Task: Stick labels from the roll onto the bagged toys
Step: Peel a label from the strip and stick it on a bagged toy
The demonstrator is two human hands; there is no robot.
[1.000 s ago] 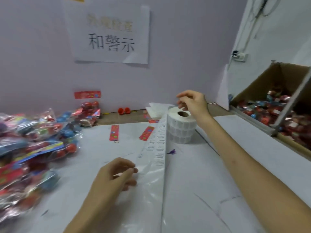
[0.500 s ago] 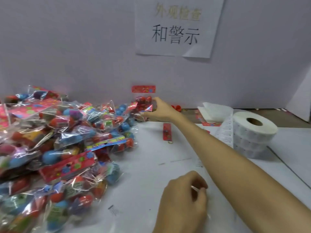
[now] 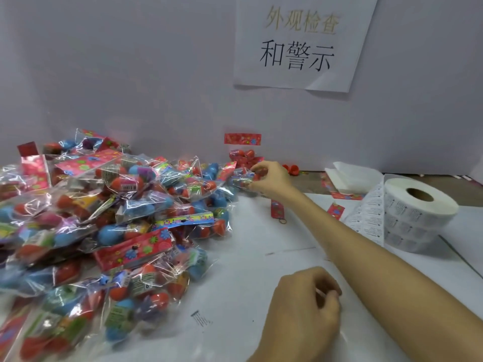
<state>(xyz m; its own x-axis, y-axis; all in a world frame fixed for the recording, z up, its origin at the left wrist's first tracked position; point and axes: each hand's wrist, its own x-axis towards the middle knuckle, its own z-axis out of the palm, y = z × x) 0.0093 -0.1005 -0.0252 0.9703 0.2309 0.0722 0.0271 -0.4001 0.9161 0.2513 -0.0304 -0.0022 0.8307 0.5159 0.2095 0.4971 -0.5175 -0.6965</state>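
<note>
A big pile of clear bagged toys [image 3: 109,226], holding red and blue balls with red flowered header cards, covers the left of the white table [image 3: 256,288]. My right hand [image 3: 270,178] reaches across to the pile's far right edge, its fingers curled round one bagged toy [image 3: 241,176]. The white label roll [image 3: 420,207] lies flat at the right, and its printed label strip [image 3: 368,220] trails down toward me behind my right forearm. Near the front, my left hand [image 3: 308,312] is curled and pinches a thin white bit of that strip between thumb and fingers.
A grey wall with a printed paper sign [image 3: 303,43] closes off the back. Loose red header cards [image 3: 277,209] lie by the right hand. Folded white paper [image 3: 352,176] sits behind the roll. One stray label [image 3: 200,318] is stuck on the table.
My right hand left the label roll, swung left to the pile and closed on a bag at its far edge. The view turned left. The left hand kept its pinch on the strip.
</note>
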